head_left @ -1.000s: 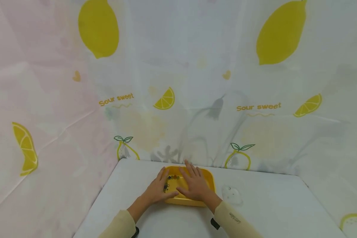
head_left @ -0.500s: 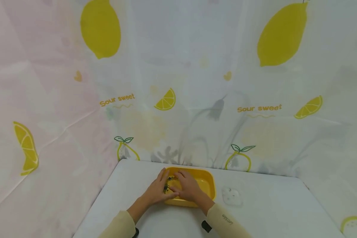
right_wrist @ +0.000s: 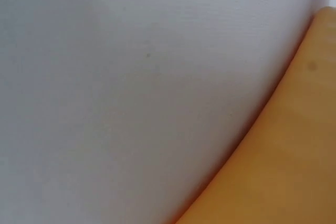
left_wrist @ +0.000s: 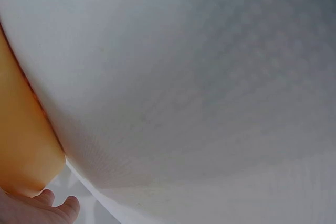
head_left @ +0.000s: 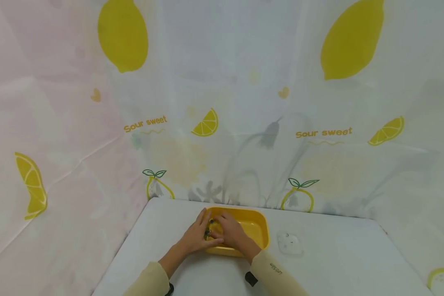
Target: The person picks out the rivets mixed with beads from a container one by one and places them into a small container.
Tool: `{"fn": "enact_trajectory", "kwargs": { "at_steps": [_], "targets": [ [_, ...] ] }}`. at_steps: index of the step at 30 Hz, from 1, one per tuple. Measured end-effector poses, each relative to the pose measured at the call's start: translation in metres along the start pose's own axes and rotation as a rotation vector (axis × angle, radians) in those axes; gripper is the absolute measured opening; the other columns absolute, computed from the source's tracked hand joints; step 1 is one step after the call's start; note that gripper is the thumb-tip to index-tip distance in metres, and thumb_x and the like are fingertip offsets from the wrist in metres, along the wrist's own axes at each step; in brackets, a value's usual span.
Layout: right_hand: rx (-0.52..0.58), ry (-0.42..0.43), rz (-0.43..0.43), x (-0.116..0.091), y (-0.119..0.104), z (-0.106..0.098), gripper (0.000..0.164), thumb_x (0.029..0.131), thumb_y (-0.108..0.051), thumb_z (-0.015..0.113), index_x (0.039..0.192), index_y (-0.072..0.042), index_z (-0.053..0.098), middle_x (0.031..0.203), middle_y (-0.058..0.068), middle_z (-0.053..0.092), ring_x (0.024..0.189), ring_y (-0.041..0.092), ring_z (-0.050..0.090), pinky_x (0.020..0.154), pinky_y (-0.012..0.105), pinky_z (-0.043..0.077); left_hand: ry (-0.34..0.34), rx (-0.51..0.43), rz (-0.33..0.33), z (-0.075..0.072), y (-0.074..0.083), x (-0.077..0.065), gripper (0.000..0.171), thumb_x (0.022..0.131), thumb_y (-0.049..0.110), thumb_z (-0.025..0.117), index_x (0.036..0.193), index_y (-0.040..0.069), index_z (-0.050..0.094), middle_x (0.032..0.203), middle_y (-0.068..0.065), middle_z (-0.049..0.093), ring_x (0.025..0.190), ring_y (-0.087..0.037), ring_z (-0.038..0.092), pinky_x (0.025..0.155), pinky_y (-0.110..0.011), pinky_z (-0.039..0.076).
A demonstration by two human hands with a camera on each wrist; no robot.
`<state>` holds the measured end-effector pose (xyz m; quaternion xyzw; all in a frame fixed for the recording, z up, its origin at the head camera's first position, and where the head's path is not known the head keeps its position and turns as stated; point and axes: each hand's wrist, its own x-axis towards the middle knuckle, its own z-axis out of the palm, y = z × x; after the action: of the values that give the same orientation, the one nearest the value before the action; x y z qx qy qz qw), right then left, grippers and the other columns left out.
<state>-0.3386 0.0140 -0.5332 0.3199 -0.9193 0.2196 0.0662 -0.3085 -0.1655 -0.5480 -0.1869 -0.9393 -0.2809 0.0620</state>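
A yellow tray (head_left: 257,230) stands on the white table, its outer wall also showing in both wrist views. Spread along the tray's left end is my left hand (head_left: 197,237), fingers straight and thumb lying over the front rim. Small, round, bead-like pieces (head_left: 211,222) in dark and mixed colours sit in the tray's left part, beside the left fingers. My right hand (head_left: 234,232) reaches into the tray over these pieces with fingers bent downward. Its fingertips are largely hidden, and I cannot tell whether they pinch a piece. Fingertips (left_wrist: 71,205) of the left hand appear at the left wrist view's lower corner.
To the right of the tray lies a flat clear plastic piece (head_left: 290,243) with small dark marks. White table surface (head_left: 336,255) extends to the right. A lemon-printed cloth (head_left: 222,156) hangs behind the table and on both sides.
My right hand has moved left and lower into the tray, its fingers going from spread to bent, and now covers more of the bead-like pieces. The left hand has stayed in place.
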Motion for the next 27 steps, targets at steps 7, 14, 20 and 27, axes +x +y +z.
{"fn": "enact_trajectory", "kwargs": {
  "at_steps": [7, 14, 20, 27],
  "targets": [
    [0.161, -0.085, 0.074, 0.006, 0.0, 0.005, 0.034, 0.09, -0.031, 0.072, 0.111, -0.005, 0.07, 0.103, 0.006, 0.066, 0.083, 0.013, 0.059, 0.075, 0.027, 0.052, 0.0, -0.003, -0.009, -0.002, 0.001, -0.001, 0.106, 0.083, 0.066, 0.066, 0.156, 0.003, 0.024, 0.162, -0.025, 0.017, 0.132, -0.046, 0.047, 0.102, -0.057, 0.045],
    [0.298, -0.116, 0.119, 0.009, -0.001, 0.008, 0.023, 0.088, -0.018, 0.074, 0.102, 0.0, 0.072, 0.095, 0.007, 0.067, 0.08, 0.015, 0.057, 0.073, 0.029, 0.051, -0.007, -0.012, -0.004, 0.002, -0.001, 0.0, 0.105, 0.083, 0.064, 0.066, 0.157, 0.003, 0.023, 0.163, -0.025, 0.015, 0.133, -0.047, 0.046, 0.102, -0.058, 0.044],
    [0.281, -0.129, 0.151, 0.015, -0.003, 0.016, 0.012, 0.083, -0.016, 0.076, 0.084, -0.005, 0.071, 0.067, -0.005, 0.05, 0.061, 0.01, 0.043, 0.057, 0.024, 0.038, -0.019, -0.021, -0.005, 0.006, -0.003, 0.001, 0.104, 0.084, 0.066, 0.064, 0.157, 0.005, 0.023, 0.163, -0.025, 0.014, 0.133, -0.047, 0.046, 0.102, -0.058, 0.045],
    [0.199, -0.132, 0.161, 0.02, -0.004, 0.018, 0.016, 0.082, -0.017, 0.077, 0.075, -0.01, 0.064, 0.064, -0.007, 0.049, 0.058, 0.008, 0.043, 0.055, 0.024, 0.037, -0.008, -0.029, -0.011, 0.003, -0.001, 0.001, 0.103, 0.084, 0.065, 0.065, 0.157, 0.004, 0.024, 0.163, -0.025, 0.014, 0.133, -0.047, 0.046, 0.102, -0.059, 0.044]
  ]
}}
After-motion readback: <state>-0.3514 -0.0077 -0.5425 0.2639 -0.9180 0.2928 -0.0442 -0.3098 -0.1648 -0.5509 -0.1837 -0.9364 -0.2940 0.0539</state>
